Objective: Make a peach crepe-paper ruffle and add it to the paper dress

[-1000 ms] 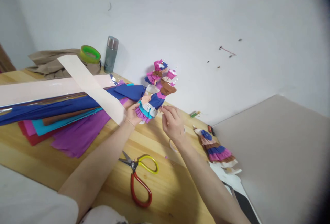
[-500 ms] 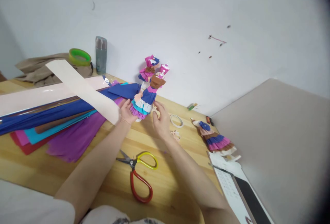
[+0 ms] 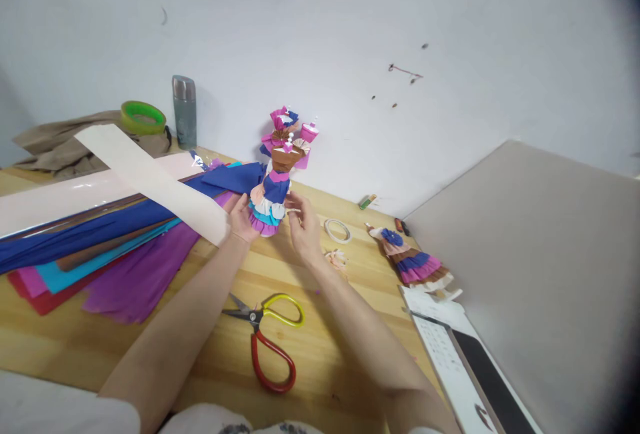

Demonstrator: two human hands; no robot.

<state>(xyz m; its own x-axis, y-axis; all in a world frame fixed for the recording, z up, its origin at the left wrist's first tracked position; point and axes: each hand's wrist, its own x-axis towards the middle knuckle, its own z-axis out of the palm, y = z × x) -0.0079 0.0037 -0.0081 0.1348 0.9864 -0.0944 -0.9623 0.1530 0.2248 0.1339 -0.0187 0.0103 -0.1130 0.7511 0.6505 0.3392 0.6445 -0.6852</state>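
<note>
Upright between my hands is a small paper dress (image 3: 276, 189) with a brown top, a pink waistband, a blue middle and ruffles in peach, white, turquoise and purple. My left hand (image 3: 242, 222) cups its lower left side, thumb up, holding it by the skirt. On the other side, the curled fingers of my right hand (image 3: 305, 229) touch the skirt's edge. Whether the dress's bottom rests on the table cannot be told. Right behind it stand more paper pieces, among them a pink and blue dress (image 3: 277, 139) and a pink cup-shaped piece (image 3: 309, 131).
Scissors (image 3: 255, 317) lie spread near me. Leftward are crepe paper sheets (image 3: 145, 261), a cream strip (image 3: 155, 184), green tape (image 3: 143, 118) and a flask (image 3: 185, 114). Rightward lie a tape ring (image 3: 338, 231), paper scraps (image 3: 336, 259), another paper dress (image 3: 415, 264) and a white board (image 3: 440, 347).
The dress has gone from leaning right to nearly upright, turned a little in my hands. My right fingers have come closer against the skirt. The whole view has shifted slightly.
</note>
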